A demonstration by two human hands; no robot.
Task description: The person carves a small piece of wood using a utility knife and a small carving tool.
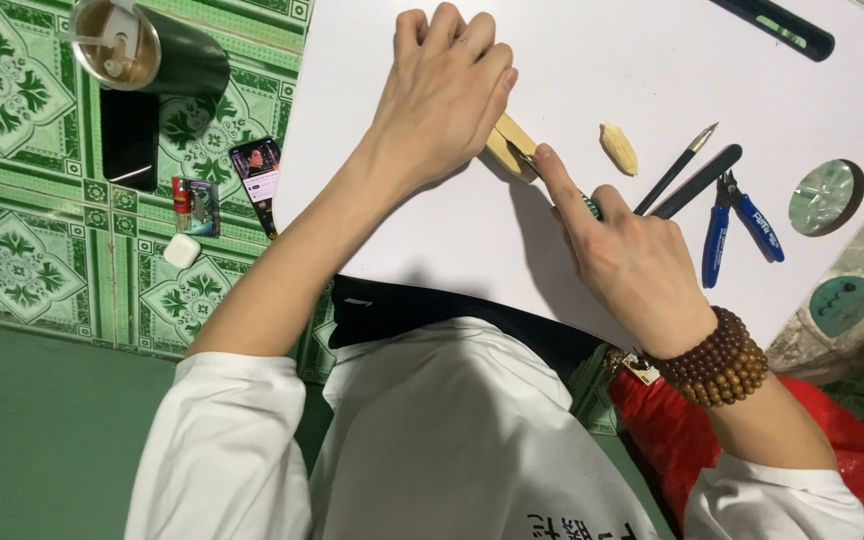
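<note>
Carving: judging by the pose, the person is in the middle of a cut on a small wooden piece, on the white board (592, 80) they sit over.
Left edge: on the green tiled floor (12, 240) lie a dark tumbler (152, 50) on its side, a black phone (129, 140), a small packet (195, 206), a white earbud case (181, 250) and a second phone (257, 170) with its screen lit.
Left hand (442, 95): fingers curled and pressed down over the pale wood block (508, 145), pinning it to the board; only 1 corner of the block shows past the knuckles.
Right hand (622, 255): closed around a carving knife (589, 205), index finger laid straight along it toward the block; a wooden bead bracelet (717, 358) wraps the wrist.
Next move: it looks to call for a short, controlled push with the block held firmly, the left fingertips kept out of the blade's line.
Right of the hands: 1 carved wood chip (619, 148), a thin pointed tool (674, 168), a dark flat file (697, 180), blue-handled cutters (737, 222), a round green disc (825, 197).
Hidden: the blade's edge and its contact with the wood sit under the fingers; most of the knife is buried in the palm; a dark tool (777, 25) is cut off at the top.
</note>
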